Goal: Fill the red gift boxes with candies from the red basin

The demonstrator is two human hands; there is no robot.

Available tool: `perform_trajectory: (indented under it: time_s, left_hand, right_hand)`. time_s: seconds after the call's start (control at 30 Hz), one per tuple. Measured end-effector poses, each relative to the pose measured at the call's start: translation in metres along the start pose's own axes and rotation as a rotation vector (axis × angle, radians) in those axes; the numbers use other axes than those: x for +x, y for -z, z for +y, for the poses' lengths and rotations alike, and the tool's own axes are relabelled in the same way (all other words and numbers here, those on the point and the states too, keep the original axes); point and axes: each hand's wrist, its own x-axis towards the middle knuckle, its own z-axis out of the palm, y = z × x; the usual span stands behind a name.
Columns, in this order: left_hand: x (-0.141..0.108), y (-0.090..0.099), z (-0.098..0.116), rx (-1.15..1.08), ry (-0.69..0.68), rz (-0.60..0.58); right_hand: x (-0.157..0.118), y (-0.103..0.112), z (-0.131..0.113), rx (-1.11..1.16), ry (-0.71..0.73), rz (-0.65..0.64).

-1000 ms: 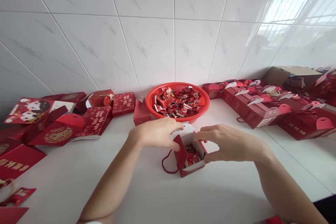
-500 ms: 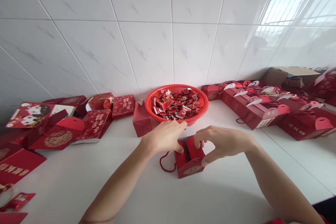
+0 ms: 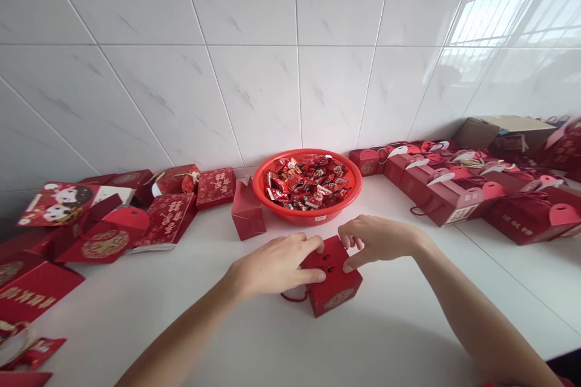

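Observation:
A small red gift box [image 3: 338, 291] with a gold pattern on its near side sits on the white table between my hands. Its top flaps are folded down flat, and two small dark holes show in the top. My left hand [image 3: 281, 263] grips the left part of the top, thumb and forefinger lying on the flap. At the right edge, my right hand [image 3: 379, 242] has its thumb on the top and its other fingers curled at the far corner. A dark red cord handle [image 3: 295, 299] loops out at the box's left side. The inside of the box is hidden.
Behind the box stands a red plastic basket [image 3: 258, 184] full of red-wrapped sweets [image 3: 308, 184]. An upright red box [image 3: 247, 211] touches its left side. Several red boxes [image 3: 106, 236] lie at the left, and rows of handled boxes [image 3: 442, 190] stand at the right, before a tiled wall.
The side flaps, upright half a second ago, are now folded down over the box's opening. My left hand has moved down and left onto the top.

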Motion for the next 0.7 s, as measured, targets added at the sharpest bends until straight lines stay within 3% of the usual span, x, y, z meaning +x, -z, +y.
perform_trajectory:
  time_s: [0.1,0.23,0.43,0.63,0.7]
  left_hand:
    - [-0.001,-0.007,0.0,-0.053,0.035,-0.015]
    - [0.0,-0.009,-0.003,-0.117,0.024,-0.016]
    - [0.011,-0.007,-0.015,-0.142,0.012,0.071]
    - [0.016,-0.009,-0.02,-0.11,0.067,0.169]
    - [0.016,-0.009,-0.02,-0.12,0.08,0.218]
  right_hand:
    - [0.003,0.003,0.011,0.054,0.035,0.033]
    - [0.016,0.0,0.03,0.202,0.124,-0.036]
    - [0.032,-0.004,0.045,0.339,0.204,-0.105]
    - [0.01,0.015,0.037,0.922,0.324,0.133]
    - [0.004,0.016,0.029,1.003,0.324,0.187]
